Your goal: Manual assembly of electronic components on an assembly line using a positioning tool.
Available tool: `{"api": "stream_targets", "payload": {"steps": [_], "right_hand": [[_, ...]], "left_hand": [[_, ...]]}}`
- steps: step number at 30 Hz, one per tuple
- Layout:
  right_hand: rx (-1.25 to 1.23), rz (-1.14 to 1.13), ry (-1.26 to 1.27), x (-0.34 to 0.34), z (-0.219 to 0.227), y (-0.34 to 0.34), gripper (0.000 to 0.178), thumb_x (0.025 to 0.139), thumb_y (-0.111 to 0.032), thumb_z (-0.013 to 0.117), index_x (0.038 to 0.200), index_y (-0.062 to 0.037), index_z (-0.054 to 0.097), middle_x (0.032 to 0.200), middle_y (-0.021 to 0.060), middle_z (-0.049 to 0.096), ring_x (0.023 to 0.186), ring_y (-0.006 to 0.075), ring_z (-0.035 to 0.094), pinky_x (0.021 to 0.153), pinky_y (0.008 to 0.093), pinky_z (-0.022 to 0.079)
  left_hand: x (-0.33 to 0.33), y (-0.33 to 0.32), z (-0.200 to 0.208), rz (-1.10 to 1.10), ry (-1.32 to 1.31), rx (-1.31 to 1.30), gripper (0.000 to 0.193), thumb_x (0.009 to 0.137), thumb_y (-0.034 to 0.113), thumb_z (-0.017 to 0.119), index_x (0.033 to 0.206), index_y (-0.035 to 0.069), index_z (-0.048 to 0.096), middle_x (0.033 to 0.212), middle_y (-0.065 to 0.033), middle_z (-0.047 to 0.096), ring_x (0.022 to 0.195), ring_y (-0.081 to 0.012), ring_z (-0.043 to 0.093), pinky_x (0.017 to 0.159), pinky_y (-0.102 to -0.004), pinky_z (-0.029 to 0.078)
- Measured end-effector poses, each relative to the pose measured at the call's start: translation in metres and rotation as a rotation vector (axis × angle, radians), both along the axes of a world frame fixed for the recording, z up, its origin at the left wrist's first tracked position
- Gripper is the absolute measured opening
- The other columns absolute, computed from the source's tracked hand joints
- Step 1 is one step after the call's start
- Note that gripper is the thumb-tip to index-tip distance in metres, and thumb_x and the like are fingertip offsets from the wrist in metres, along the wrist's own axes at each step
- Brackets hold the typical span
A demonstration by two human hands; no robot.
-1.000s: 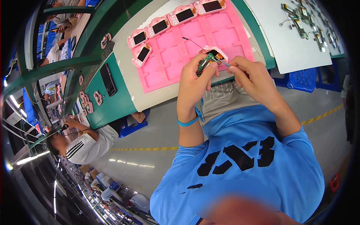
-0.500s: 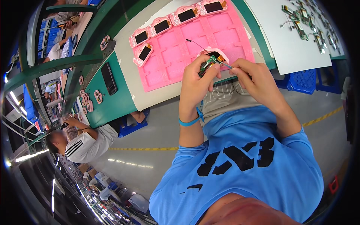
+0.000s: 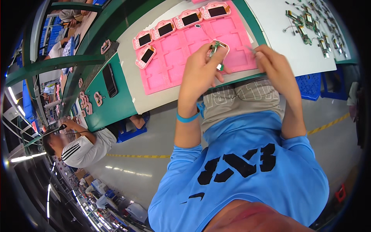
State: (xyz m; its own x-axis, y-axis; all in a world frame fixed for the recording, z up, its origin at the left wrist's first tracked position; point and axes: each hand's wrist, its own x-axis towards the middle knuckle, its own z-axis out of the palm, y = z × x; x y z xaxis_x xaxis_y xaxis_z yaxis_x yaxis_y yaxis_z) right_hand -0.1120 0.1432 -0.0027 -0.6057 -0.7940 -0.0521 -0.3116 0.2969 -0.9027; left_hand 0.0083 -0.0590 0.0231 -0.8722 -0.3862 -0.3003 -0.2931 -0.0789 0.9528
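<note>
Left hand (image 3: pixel 203 67): its thumb and fingers grip a green board (image 3: pixel 213 47).
Board: up over the near part of the pink tray (image 3: pixel 235 29); the hand hides some of it.
Case (image 3: pixel 228 47): its pale rim shows right by the board; one cannot tell if the board sits inside.
Right hand (image 3: pixel 272 65): pinches a thin tool (image 3: pixel 252 50), a bit blurry, with the tip pointing left and apart from the board.
Screens (image 3: pixel 188 19): four dark ones in pink frames make a row at the tray's far side, and a fifth is just below the left end.
Table (image 3: pixel 116 114): green, with a black phone (image 3: pixel 110 80) on it, left of the tray.
White sheet (image 3: pixel 284 50): right of the tray, with lots more green parts (image 3: pixel 305 25) on it.
Wristband (image 3: pixel 188 118): blue, on the left wrist.
Co-worker (image 3: pixel 87 150): sits at the left in a white shirt.
</note>
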Motion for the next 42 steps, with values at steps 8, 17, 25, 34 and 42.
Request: {"api": "stream_targets", "payload": {"steps": [8, 17, 25, 34, 42], "right_hand": [[-0.162, 0.227, 0.576, -0.014, 0.008, -0.053, 0.036, 0.091, -0.012, 0.074, 0.127, -0.0114, 0.076, 0.102, 0.005, 0.082, 0.069, 0.0265, 0.069, 0.067, 0.0357, 0.053], [-0.09, 0.331, 0.786, -0.031, -0.003, -0.073, 0.029, 0.089, -0.015, 0.075, 0.118, -0.0132, 0.076, 0.104, 0.0046, 0.082, 0.084, 0.0297, 0.076, 0.073, 0.0381, 0.057], [-0.001, 0.34, 0.857, -0.025, -0.003, -0.075, 0.024, 0.09, -0.016, 0.074, 0.114, -0.0122, 0.075, 0.104, 0.0037, 0.081, 0.085, 0.0292, 0.076, 0.072, 0.0378, 0.057], [0.012, 0.454, 0.952, -0.037, -0.006, -0.082, 0.029, 0.088, -0.016, 0.075, 0.117, -0.0119, 0.076, 0.101, 0.0038, 0.081, 0.08, 0.0279, 0.075, 0.07, 0.0366, 0.056], [-0.148, 0.189, 0.454, -0.035, -0.001, -0.074, 0.035, 0.09, -0.017, 0.079, 0.125, -0.0104, 0.077, 0.079, 0.0042, 0.07, 0.064, 0.0207, 0.061, 0.064, 0.0329, 0.049]], "left_hand": [[-0.005, -0.039, 0.015, -0.197, -0.208, 0.115, 0.036, 0.103, 0.033, 0.07, 0.118, 0.0, 0.071, 0.065, -0.0068, 0.07, 0.055, -0.0135, 0.062, 0.052, -0.0238, 0.047], [0.028, -0.019, -0.033, 0.135, 0.185, -0.927, 0.061, 0.084, 0.025, 0.088, 0.138, 0.005, 0.067, 0.091, -0.0072, 0.078, 0.083, -0.0192, 0.07, 0.077, -0.0314, 0.056], [0.032, -0.009, -0.056, 0.225, 0.262, -0.823, 0.076, 0.068, 0.015, 0.097, 0.14, 0.011, 0.069, 0.107, -0.0048, 0.078, 0.095, -0.0195, 0.07, 0.086, -0.032, 0.056], [0.029, 0.0, -0.069, 0.307, 0.257, -0.917, 0.071, 0.072, 0.02, 0.095, 0.137, 0.01, 0.069, 0.109, -0.0048, 0.078, 0.093, -0.0199, 0.069, 0.088, -0.0345, 0.057], [0.025, 0.0, -0.068, 0.346, 0.307, -0.924, 0.068, 0.073, 0.012, 0.095, 0.135, 0.007, 0.069, 0.111, -0.007, 0.077, 0.091, -0.0165, 0.068, 0.083, -0.0296, 0.057]]}}
